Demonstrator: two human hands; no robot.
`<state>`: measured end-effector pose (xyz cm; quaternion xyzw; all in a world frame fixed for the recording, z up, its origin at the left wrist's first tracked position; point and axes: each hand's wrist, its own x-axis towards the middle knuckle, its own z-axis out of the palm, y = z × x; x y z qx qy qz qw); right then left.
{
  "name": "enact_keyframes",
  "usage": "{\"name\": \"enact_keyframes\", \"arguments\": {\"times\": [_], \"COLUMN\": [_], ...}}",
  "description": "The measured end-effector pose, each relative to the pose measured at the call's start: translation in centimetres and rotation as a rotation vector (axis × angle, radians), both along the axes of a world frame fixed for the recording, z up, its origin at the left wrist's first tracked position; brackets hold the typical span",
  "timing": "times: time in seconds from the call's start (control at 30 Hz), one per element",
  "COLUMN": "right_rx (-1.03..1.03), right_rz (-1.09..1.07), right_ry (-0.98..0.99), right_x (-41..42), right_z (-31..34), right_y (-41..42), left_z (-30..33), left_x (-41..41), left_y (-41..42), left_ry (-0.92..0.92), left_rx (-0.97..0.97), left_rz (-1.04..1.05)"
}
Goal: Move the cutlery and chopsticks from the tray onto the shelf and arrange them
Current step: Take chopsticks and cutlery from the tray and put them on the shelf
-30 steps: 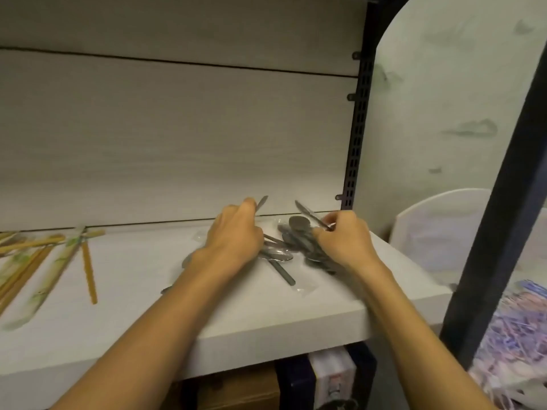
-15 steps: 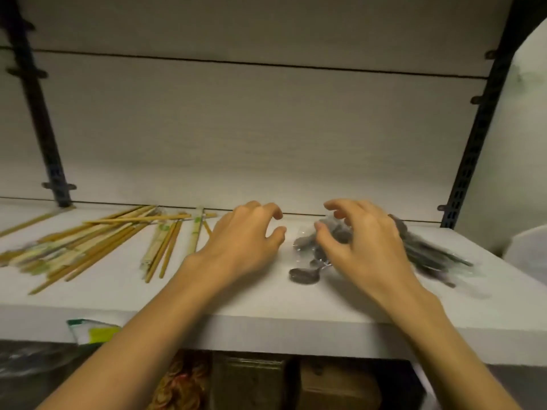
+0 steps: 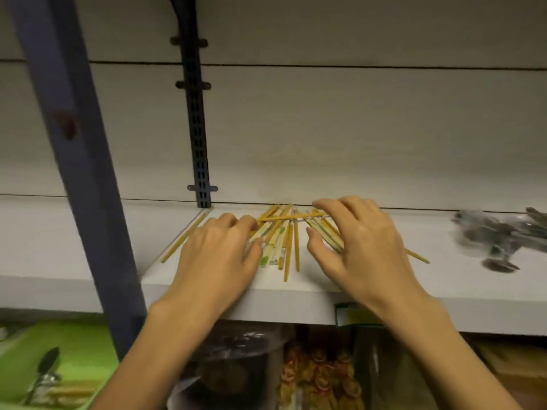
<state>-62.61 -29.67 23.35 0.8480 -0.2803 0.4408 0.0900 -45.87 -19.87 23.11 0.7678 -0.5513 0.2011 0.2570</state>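
A loose pile of chopsticks [image 3: 284, 241], some bare and some in paper sleeves, is spread on the white shelf [image 3: 370, 279], near its back edge. The left hand [image 3: 219, 255] is laid at the pile's 9 o'clock side, fingers relaxed and touching the sticks, nothing grasped. The right hand [image 3: 355, 247] is held over the 3 o'clock side, fingers spread and slightly bent, released. A blurred heap of cutlery [image 3: 503, 235] is seen at 3 o'clock, well apart. At 7 o'clock, below the shelf, a green tray [image 3: 88, 350] is seen with a spoon [image 3: 44, 371] in it.
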Motion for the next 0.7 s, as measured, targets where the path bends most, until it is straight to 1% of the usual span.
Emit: {"name": "enact_keyframes", "arguments": {"times": [0.17,0.23,0.37,0.47,0.57,0.63,0.7], "right_rx": [0.032,0.049,0.110,0.216,0.316,0.336,0.356], "right_rz": [-0.039,-0.043,-0.050,0.028,0.125,0.136,0.151], "right_ry": [0.159,0.254,0.464,0.562,0.739,0.775,0.749], "right_x": [4.0,5.5,8.5,10.7,11.8,11.5,10.8], "right_z": [0.7,0.8,1.0,1.1,0.8,0.8,0.9], "right_y": [0.1,-0.2,-1.9,-3.8,-5.1,-5.8,-6.5], "left_z": [-0.4,-0.5,-0.6,-0.6,-1.0,-1.0,-1.0], "left_x": [3.6,4.7,6.0,7.0,8.2,8.6,8.7], "left_y": [-0.2,-0.9,-2.6,-3.9,-4.9,-5.4,-5.8], "left_ry": [0.000,0.011,0.108,0.142,0.190,0.241,0.251], "left_rx": [0.086,0.116,0.168,0.218,0.242,0.253,0.272], "left_rz": [0.057,0.082,0.074,0.045,0.007,-0.022,-0.038]}}
